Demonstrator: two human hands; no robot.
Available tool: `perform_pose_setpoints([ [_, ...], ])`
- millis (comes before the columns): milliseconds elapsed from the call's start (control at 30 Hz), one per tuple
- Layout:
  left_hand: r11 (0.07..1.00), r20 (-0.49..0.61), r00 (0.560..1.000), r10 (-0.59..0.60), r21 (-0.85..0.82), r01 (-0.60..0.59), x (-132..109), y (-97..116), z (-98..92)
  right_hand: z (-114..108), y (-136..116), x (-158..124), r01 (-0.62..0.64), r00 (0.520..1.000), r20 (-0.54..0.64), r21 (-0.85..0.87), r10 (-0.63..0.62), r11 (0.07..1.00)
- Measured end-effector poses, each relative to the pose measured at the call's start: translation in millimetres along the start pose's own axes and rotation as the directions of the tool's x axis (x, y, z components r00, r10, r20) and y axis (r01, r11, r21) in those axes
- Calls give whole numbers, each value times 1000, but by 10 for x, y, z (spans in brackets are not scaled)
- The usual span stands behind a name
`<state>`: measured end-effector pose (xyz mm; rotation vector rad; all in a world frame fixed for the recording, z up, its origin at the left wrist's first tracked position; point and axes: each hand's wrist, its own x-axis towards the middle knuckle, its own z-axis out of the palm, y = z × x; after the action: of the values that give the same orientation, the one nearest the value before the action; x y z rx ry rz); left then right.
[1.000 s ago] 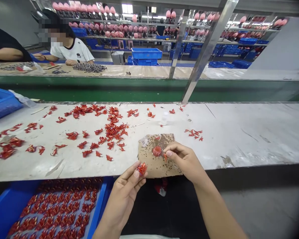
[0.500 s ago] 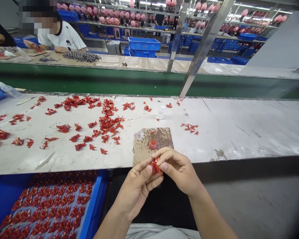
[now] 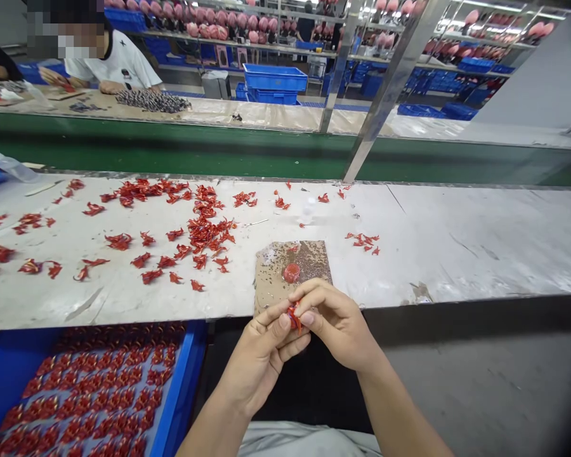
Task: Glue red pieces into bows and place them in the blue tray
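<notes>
one small red crinkled piece was pinched between the left hand and right hand, over a brown cardboard square; one blue plastic tray was held full of rows of red pieces.

This is a factory assembly floor. Just past the fingers runs a long white-topped workbench strewn with red pieces. A blue tray sits below and left of them. Far beyond stand a green-sided second workbench, shelving racks of pink parts, and blue crates.
</notes>
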<state>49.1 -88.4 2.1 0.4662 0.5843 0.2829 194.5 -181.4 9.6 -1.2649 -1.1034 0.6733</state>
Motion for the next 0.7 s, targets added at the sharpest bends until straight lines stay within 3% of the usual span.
perform_pose_setpoints([
  [333,999,-9,1000,-2,45,2,13,5,-36,51,55,-31,52,997,-46,-41,-54,998],
  [467,995,56,998,12,100,-18,21,36,-89,97,113,-73,97,994,-55,-8,-97,995],
  [600,983,8,998,65,173,-66,-151,59,-205,236,203,-112,107,993,53,21,-108,994],
  [700,954,-88,987,133,281,-104,-458,77,-444,532,377,-186,40,985,166,-20,-37,999],
])
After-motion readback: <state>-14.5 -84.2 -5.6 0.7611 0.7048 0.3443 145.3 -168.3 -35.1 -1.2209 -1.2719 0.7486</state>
